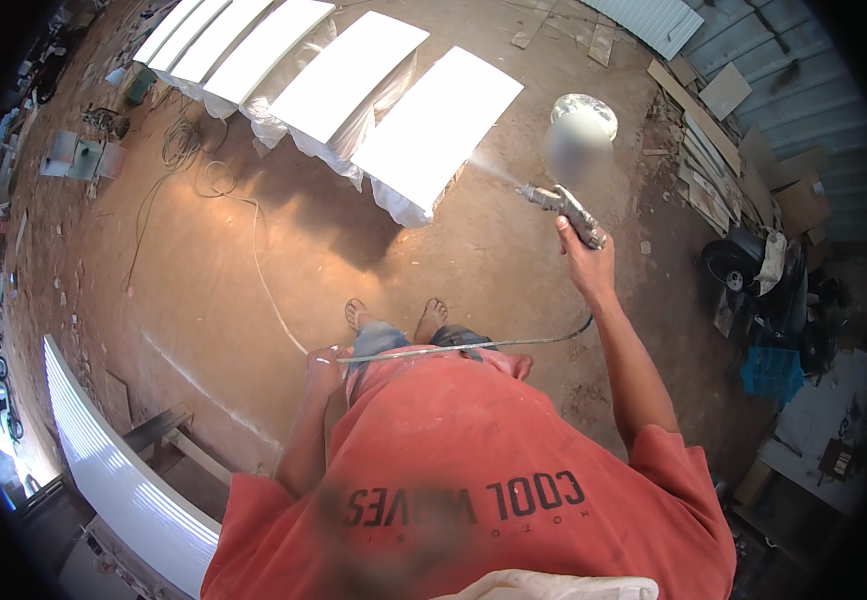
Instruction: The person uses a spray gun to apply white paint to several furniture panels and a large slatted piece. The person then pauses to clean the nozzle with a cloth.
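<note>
Pale cloth [553,586]: at the lower edge, over your red shirt [473,425].
Lettering [468,500]: dark print across its chest.
Right hand [587,262]: wrapped around the spray gun [577,214], its mist [496,170] near a white panel [443,125].
Left hand [325,368]: well apart, by your waist, gripping the hose [423,351].

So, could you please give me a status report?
Right hand gripping spray gun, mist toward nearest white panel. Left hand holding hose. Hose crosses in front of waist.

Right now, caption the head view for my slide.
Right hand points a spray gun at a white panel; left hand holds the hose.
</note>
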`<action>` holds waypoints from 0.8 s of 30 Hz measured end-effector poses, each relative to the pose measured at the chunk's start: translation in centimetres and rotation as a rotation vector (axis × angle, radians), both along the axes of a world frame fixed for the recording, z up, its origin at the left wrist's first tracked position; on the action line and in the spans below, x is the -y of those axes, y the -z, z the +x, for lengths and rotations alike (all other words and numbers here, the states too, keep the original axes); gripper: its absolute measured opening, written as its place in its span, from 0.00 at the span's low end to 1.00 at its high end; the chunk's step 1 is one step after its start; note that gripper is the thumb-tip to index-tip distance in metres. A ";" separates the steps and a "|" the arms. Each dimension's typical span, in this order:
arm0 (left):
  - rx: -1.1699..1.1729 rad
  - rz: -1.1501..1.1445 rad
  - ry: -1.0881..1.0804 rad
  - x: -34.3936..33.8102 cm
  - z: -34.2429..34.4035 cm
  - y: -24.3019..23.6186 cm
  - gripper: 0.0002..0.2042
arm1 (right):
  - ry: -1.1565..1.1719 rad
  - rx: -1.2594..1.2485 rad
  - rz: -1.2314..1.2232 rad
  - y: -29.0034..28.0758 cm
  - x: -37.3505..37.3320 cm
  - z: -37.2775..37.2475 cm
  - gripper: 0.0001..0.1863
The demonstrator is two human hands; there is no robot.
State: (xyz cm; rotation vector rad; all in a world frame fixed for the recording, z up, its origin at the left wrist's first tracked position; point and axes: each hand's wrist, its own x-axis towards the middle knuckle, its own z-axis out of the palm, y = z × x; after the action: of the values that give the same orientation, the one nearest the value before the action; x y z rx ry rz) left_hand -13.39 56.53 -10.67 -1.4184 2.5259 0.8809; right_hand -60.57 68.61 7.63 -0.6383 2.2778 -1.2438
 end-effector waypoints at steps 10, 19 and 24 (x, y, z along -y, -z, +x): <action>0.077 -0.033 0.005 0.8 0.5 0.3 0.19 | -0.115 0.031 -0.036 -0.2 3.1 0.0 0.23; 0.049 0.067 -0.103 -0.6 0.8 -0.7 0.17 | 0.211 -0.137 -0.096 0.0 8.9 -7.5 0.24; -0.043 0.047 -0.073 -0.8 1.1 -1.1 0.16 | 0.211 -0.177 -0.103 -0.3 9.7 -7.0 0.24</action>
State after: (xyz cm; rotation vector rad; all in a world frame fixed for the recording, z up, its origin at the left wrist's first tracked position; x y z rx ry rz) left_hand -12.28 57.37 -9.61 -1.5016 2.4811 0.9857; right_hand -67.56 58.89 7.88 -0.5758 2.4923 -1.4637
